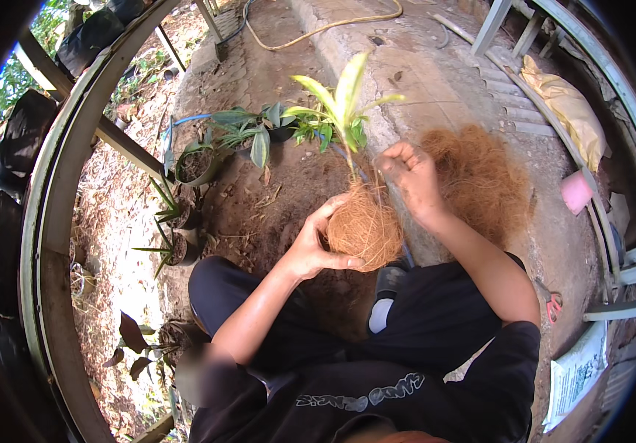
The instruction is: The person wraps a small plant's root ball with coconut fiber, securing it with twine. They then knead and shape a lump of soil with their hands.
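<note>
A round ball of brown coconut fiber (363,227) wraps the base of a leafy plant (345,105), whose yellow-green leaves rise from its top. Around the left side of the ball curls my left hand (318,243), thumb below and fingers above. My right hand (409,174) is raised just right of the stem, its fingertips pinched together; a thin strand seems to run from them down to the ball, but it is too fine to be sure. Beyond my right forearm lies a loose heap of coconut fiber (478,177) on the concrete ledge.
Potted plants (199,163) stand ahead and along the left, beside a metal railing (52,221). A hose (318,36) lies at the far end. To the right are red-handled scissors (554,307), a pink container (576,191), a yellowish sack (564,111) and a printed white bag (577,374).
</note>
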A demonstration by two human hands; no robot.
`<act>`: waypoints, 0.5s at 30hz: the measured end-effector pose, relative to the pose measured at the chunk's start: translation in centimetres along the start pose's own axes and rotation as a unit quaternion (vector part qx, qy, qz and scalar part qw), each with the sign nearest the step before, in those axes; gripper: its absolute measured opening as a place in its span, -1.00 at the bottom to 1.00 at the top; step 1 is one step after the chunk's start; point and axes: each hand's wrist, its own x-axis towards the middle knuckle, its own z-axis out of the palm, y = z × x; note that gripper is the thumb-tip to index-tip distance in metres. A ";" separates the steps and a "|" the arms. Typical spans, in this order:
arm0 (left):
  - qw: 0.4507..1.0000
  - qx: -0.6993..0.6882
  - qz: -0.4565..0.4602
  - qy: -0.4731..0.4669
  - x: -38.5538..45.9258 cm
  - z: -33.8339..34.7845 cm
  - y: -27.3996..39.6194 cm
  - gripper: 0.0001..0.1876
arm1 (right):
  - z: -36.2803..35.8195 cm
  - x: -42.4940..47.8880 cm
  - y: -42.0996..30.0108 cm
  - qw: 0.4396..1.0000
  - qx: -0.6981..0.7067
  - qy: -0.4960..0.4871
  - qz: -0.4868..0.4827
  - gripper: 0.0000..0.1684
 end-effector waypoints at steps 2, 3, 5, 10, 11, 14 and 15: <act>1.000 -0.024 0.015 0.011 0.0 0.4 0.6 0.00 | 0.3 -0.9 1.7 0.990 0.048 -0.029 0.132 -0.92; 0.999 -0.047 0.015 0.024 -0.1 0.5 0.9 0.02 | 0.6 -1.4 2.4 0.976 0.072 -0.046 0.198 -0.92; 0.997 -0.052 0.032 0.047 -0.1 0.3 0.9 0.02 | 1.1 -2.5 3.2 0.940 0.201 -0.024 0.276 -0.82; 0.989 -0.004 0.080 0.125 0.2 0.4 0.8 -0.10 | 2.6 -4.1 3.7 0.958 0.138 -0.017 0.251 -0.62; 0.986 -0.046 0.073 0.146 0.4 0.3 0.8 -0.15 | 2.1 -4.4 4.8 0.959 0.126 -0.044 0.249 -0.64; 0.967 -0.121 0.048 0.220 1.1 -0.2 0.6 -0.32 | 0.8 -5.0 9.0 0.970 -0.108 -0.121 0.182 -0.73; 0.961 -0.121 0.051 0.243 1.2 -0.5 0.3 -0.33 | 0.8 -5.0 9.9 0.954 -0.215 -0.147 0.145 -0.75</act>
